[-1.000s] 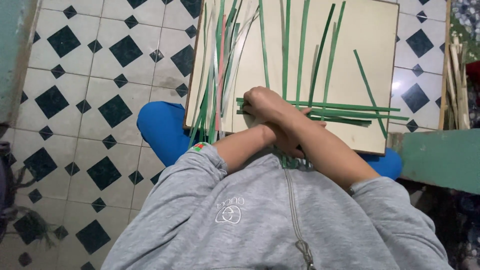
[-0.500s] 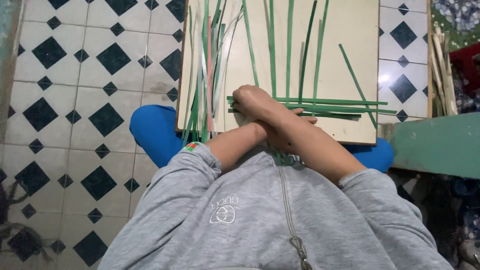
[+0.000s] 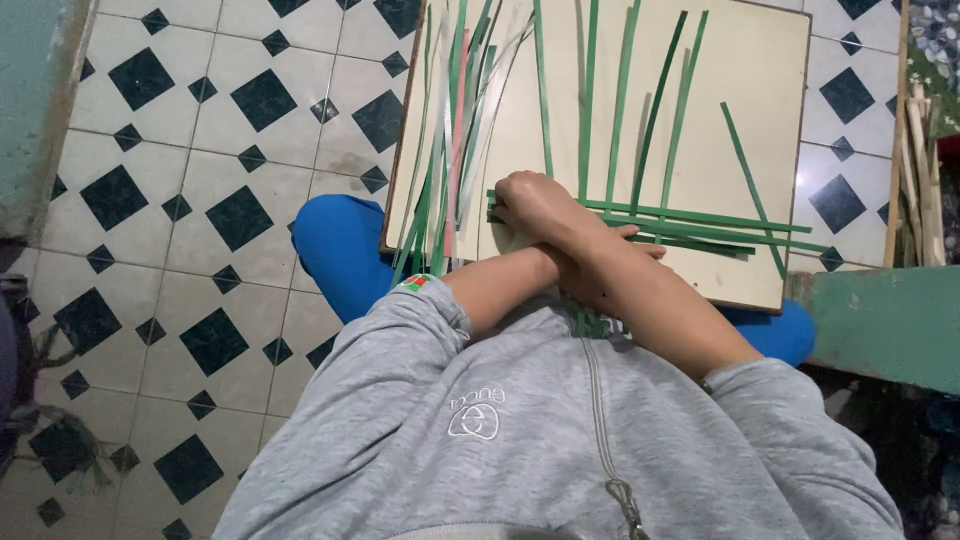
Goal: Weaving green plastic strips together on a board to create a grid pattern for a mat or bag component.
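On the board's [image 3: 760, 60] left edge lies a loose bundle of green strips [image 3: 440, 170], running away from the person. The arms are crossed: the right hand [image 3: 535, 205] presses flat on the crosswise strips [image 3: 700, 222], whose long axis runs toward the right edge. The left hand [image 3: 610, 262] (mostly hidden beneath) has a grip I cannot tell.

Soft, even light falls across a pale board [image 3: 740, 60], brightest at its far right corner; strips [image 3: 620, 100] cast faint shadows, while the frame's lower corners turn dim and slightly blurred.
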